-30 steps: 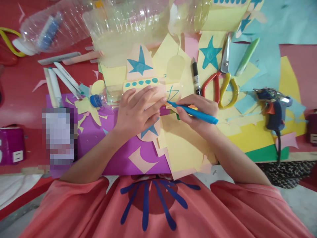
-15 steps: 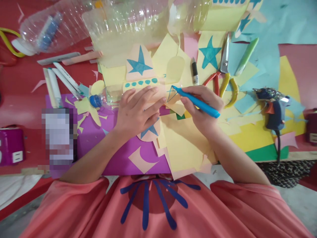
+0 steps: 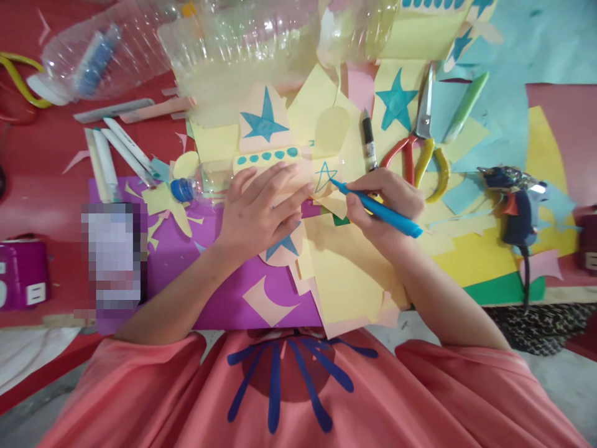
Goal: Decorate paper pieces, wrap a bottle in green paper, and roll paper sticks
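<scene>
My right hand [image 3: 389, 199] grips a blue marker [image 3: 387, 214], its tip on the paper at the lower right of a star outline [image 3: 325, 177]. The outline is thin blue and unfilled. With fingers spread, my left hand [image 3: 261, 208] lies flat across a pale paper piece [image 3: 301, 171] left of the outline. Above those fingers runs a yellow strip with blue-green dots [image 3: 265, 157]. Past the strip is a paper shape with a filled blue star [image 3: 265, 118]. Another blue star [image 3: 283, 247] is partly covered by my left hand.
Scissors [image 3: 422, 137], a black pen [image 3: 369, 140] and a green cutter [image 3: 466, 107] lie beyond my right hand. A glue gun [image 3: 517, 211] is at the right. Clear plastic bottles [image 3: 242, 46] line the back. White markers [image 3: 125, 152] and a blurred phone [image 3: 114, 258] lie left.
The marker tip has moved slightly down and right. More lines now form a whole star shape where only part of it showed. My left hand stays in place.
</scene>
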The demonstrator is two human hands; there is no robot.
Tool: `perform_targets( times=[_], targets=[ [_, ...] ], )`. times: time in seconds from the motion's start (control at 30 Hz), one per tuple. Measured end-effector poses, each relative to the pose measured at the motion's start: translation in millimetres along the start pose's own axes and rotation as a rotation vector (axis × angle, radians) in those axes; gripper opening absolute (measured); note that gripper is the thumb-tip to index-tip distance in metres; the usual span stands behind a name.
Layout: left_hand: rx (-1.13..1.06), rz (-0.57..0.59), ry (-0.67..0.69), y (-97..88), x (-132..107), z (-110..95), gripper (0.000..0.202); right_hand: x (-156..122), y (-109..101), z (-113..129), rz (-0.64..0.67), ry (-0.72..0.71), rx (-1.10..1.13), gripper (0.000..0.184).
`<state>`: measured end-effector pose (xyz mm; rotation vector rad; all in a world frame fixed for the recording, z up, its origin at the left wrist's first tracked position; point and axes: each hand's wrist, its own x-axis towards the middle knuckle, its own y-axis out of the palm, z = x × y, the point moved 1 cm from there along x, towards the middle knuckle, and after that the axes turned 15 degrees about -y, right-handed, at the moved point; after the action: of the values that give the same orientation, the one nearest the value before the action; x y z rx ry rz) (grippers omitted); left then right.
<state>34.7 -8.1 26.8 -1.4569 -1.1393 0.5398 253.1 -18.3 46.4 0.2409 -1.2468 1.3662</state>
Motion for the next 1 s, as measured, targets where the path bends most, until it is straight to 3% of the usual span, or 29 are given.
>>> perform_targets(
  times=[0.27, 0.43, 0.6, 0.77, 1.0],
  targets=[
    [0.028, -0.106, 0.056, 0.3, 0.1, 0.5, 0.041, -0.8, 0.0, -1.8, 0.021, -0.036, -0.001, 0.01],
    [0.024, -0.083, 0.027, 1.1, -0.1, 0.4, 0.04, -2.3, -0.2, -2.6, 0.032, -0.046, -0.005, 0.01],
    [0.048, -0.14, 0.071, 0.0, -0.2, -0.4, 0.04, -2.3, -3.5, -1.3, 0.025, -0.051, 0.044, 0.01],
    [-0.017, -0.096, 0.048, 0.2, 0.0, -0.5, 0.04, -4.4, -2.4, 1.8, -0.004, -0.123, 0.075, 0.005],
    [0.013, -0.103, 0.064, -0.3, -0.4, 0.1, 0.041, -6.8, 3.4, 4.1, 0.011, -0.065, 0.04, 0.015]
  ],
)
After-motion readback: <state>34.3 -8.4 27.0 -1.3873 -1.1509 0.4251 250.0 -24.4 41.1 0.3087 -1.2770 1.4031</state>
